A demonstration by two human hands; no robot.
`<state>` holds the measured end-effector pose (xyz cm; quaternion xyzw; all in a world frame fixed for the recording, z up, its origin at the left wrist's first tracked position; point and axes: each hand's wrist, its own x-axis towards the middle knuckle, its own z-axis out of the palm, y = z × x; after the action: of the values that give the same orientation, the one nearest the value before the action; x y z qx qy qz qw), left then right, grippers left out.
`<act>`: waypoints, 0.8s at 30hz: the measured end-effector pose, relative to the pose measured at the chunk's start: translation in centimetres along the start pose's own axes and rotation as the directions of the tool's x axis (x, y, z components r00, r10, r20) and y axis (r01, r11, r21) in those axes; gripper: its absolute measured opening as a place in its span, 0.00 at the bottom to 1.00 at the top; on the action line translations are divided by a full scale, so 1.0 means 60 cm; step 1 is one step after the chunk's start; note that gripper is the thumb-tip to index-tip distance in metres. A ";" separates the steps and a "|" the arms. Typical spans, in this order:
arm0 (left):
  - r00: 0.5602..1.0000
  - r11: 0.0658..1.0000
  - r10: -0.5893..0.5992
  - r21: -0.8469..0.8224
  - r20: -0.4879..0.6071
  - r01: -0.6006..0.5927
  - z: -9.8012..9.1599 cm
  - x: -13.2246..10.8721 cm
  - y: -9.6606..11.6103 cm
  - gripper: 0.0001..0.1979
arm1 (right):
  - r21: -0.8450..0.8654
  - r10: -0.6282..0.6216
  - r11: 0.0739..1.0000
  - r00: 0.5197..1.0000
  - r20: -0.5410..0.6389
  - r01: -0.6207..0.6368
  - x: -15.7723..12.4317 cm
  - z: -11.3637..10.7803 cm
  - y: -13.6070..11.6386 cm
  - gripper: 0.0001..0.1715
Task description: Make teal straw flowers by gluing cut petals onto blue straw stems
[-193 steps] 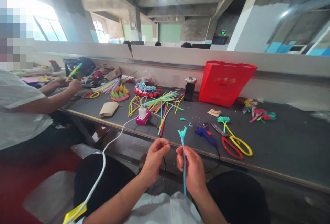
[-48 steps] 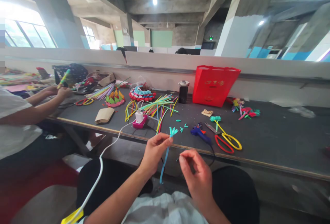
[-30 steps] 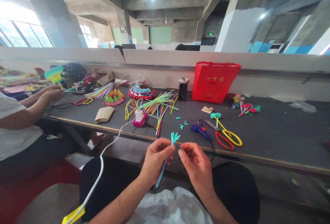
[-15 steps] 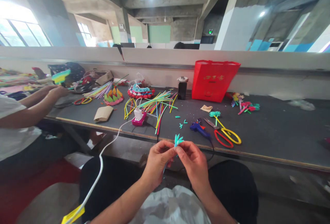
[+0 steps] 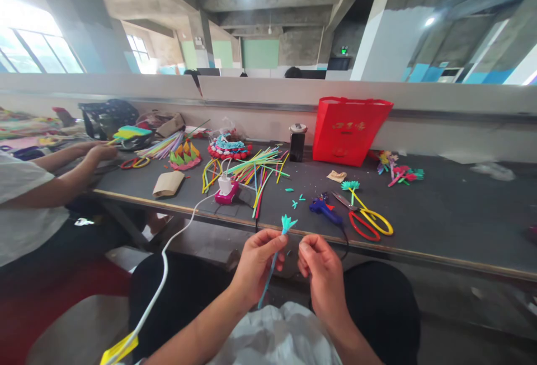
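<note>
Between its thumb and fingers, my left hand [image 5: 260, 261] pinches the stem of a teal pipe-cleaner flower [image 5: 287, 224]. The flower head points up and its blue stem hangs down toward my lap. Apart from the flower, a little to its right, my right hand [image 5: 321, 267] has its thumb and fingertips pressed together; whether something small is in them I cannot make out. On the table beyond lie small teal pieces [image 5: 295, 204], a blue glue gun [image 5: 326, 211], scissors [image 5: 364, 220] with red and yellow handles, and another teal flower [image 5: 349, 186].
Pipe cleaners [image 5: 262, 166] lie piled near a white charger [image 5: 225, 185] on a pink socket block [image 5: 227, 196]. A white cable [image 5: 165, 267] hangs past the table edge. A red bag [image 5: 350, 132] stands at the back. At left, a co-worker's hands [image 5: 98, 153] work.
My right hand has come off the flower and moved right. My left hand keeps the flower, now tilted with more of its stem showing. The co-worker's yellow-and-teal piece has shifted right.
</note>
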<state>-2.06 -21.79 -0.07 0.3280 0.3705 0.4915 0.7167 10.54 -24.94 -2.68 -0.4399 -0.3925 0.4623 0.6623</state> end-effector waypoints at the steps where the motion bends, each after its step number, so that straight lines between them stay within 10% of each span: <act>1: 1.000 1.000 0.000 -0.002 0.002 0.000 0.000 0.001 0.001 0.12 | 0.023 0.002 1.000 1.000 0.002 -0.002 -0.004 -0.002 0.001 0.13; 10: 1.000 1.000 0.028 -0.004 -0.014 -0.028 0.000 0.002 0.006 0.12 | 0.166 0.001 0.986 0.999 -0.037 0.005 -0.017 -0.011 0.000 0.19; 24: 0.996 0.995 0.087 0.041 -0.022 -0.086 0.000 -0.002 -0.003 0.09 | -0.063 -0.003 0.998 0.999 0.043 0.006 0.023 0.025 -0.006 0.14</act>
<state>-1.98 -21.97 -0.21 0.3522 0.3739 0.5185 0.6836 9.62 -23.33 -1.73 -0.4497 -0.4222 0.4575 0.6404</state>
